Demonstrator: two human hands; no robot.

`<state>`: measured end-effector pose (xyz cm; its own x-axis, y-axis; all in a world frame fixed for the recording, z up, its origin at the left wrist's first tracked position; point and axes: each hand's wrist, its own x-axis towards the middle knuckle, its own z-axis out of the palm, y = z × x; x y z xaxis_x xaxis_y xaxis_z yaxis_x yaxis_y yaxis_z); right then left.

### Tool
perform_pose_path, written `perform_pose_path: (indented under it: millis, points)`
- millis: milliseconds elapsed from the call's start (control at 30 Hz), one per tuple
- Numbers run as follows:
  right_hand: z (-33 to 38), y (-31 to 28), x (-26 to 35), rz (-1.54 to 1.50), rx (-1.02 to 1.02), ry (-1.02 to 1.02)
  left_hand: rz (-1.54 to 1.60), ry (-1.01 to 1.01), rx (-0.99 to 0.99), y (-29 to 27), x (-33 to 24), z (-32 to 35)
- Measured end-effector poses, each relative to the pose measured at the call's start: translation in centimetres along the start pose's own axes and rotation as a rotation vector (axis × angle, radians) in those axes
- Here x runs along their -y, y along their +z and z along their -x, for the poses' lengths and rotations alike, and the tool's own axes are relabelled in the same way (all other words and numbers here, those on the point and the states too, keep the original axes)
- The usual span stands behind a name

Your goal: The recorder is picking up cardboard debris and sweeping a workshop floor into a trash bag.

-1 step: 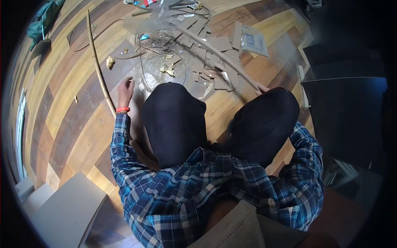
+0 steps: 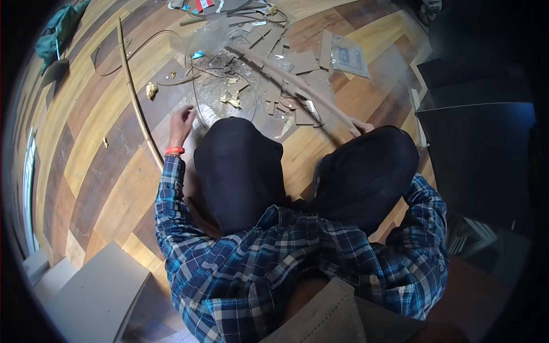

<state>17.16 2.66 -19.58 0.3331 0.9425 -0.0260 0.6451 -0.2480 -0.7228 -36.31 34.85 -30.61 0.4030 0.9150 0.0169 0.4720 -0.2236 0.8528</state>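
My right hand, partly hidden behind my right knee, is closed around the near end of a long, pale broom. Its handle slants to the far left over the debris, and a blurred, wispy pale tuft shows at its far end. Beside my left knee, my left hand has its fingers curled together, with nothing visible in them. A thin wire loop lies just beyond those fingers. Under and around the broom are broken brown board pieces, dust and crumpled yellowish scraps.
A bamboo pole lies left of my left hand. Farther right is a clear plastic packet. Large dark panels stand at my right; grey boards are at near left. A green cloth bundle sits at far left.
The broom's handle has swung slightly left and nearer, with my right hand shifting a little nearer too. My left hand has moved slightly right. The view has also shifted a little.
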Motion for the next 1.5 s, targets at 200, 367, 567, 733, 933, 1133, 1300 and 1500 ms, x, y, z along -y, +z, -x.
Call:
perform_pose_path:
  millis: [200, 367, 567, 733, 933, 1133, 1300, 1500]
  points:
    - [-1.4, 3.0, 8.0, -0.516, 0.348, 0.406, 0.439, -0.276, 0.767, 9.4, -15.1, -5.7]
    - [-4.5, 7.7, 10.3, -0.485, 0.385, 0.180, 1.274, -0.385, 0.463, 15.4, -20.9, -8.9]
    - [-10.5, 6.6, 2.4, -0.180, 0.044, 0.134, 1.130, -0.178, 0.140, 9.9, -22.1, -11.3]
    - [-15.9, 3.5, -1.8, 0.466, -0.026, 0.049, 0.807, 0.015, 0.037, -0.3, -23.8, -14.8]
    - [-15.9, 5.9, -4.9, 0.650, 0.011, 0.238, 0.637, -0.063, 0.043, -0.8, -27.1, -15.4]
    - [-18.1, 3.4, -2.7, 0.373, -0.024, 0.280, 0.641, -0.234, 0.052, -3.2, -29.2, -10.0]
    - [-17.3, -2.9, -10.5, -0.785, -0.076, 0.500, 0.666, -0.374, 0.158, -1.3, -27.4, -8.3]
    - [-16.9, -0.5, -12.0, -0.755, -0.315, 0.574, 0.453, -0.374, 0.104, 1.5, -25.7, -9.9]
